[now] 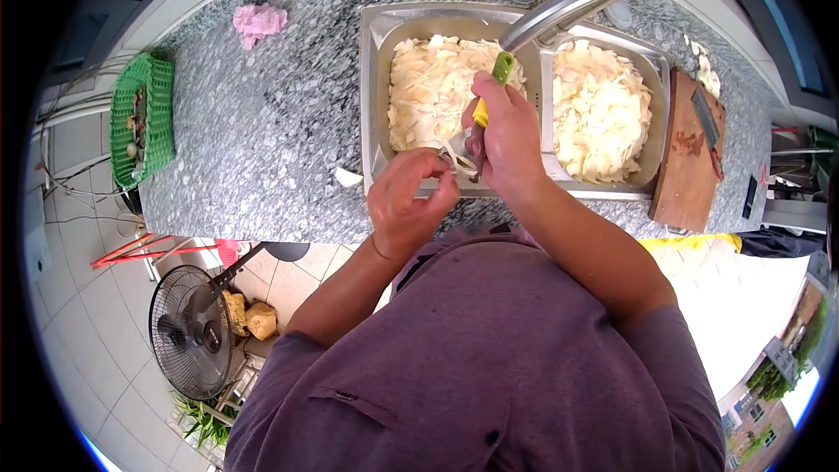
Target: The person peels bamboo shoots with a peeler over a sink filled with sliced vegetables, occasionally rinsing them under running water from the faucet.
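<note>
Tool [503,67] inside right fingers [492,96], pale piece [451,154] at left fingers [428,163]

Muted purple shirt [454,341], short sleeves [669,376].
The front shows 1 dark button [492,437]; 1 thin dark band [380,250] circles 1 wrist [393,245].

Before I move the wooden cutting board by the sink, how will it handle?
The cutting board should feel stiff, being one flat wooden slab. It may be fairly heavy, since it looks solid. The knife lying on it could slide if tilted.
</note>
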A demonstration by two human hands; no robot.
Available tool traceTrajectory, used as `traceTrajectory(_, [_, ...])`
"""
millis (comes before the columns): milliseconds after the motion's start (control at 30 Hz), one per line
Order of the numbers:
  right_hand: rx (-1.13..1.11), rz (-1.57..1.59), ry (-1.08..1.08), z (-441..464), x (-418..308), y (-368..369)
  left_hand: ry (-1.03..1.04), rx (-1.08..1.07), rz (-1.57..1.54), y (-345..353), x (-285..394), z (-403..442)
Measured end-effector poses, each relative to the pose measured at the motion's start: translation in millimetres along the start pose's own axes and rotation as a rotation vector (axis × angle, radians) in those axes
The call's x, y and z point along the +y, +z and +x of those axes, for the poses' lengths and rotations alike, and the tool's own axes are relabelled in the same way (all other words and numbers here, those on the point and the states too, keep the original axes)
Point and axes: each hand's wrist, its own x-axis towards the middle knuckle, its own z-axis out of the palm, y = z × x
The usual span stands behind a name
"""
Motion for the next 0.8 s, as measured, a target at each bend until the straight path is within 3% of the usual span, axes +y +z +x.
traceTrajectory(267, [0.088, -0.055, 0.088, 10.8, 17.5, -12.5, 0.079, 0.045, -0.097, -1.8, 2.1, -2.3])
traceTrajectory(433, [0.192, -0.016, 0.052, 16.2, 16.9, -20.1, -0.123, 0.087, -0.201, -3.1, 2.6, -1.5])
traceTrajectory(700, [0.035, 0.041, -0.102, 1.4, 2.1, -1.7, -0.182, 0.024, -0.164, 4.9, 0.9, -3.4])
traceTrajectory(800, [0.069, 0.022, -0.059, 0.0, 2.5, -2.4, -0.178, -0.013, -0.198, 5.2, -0.7, -9.3])
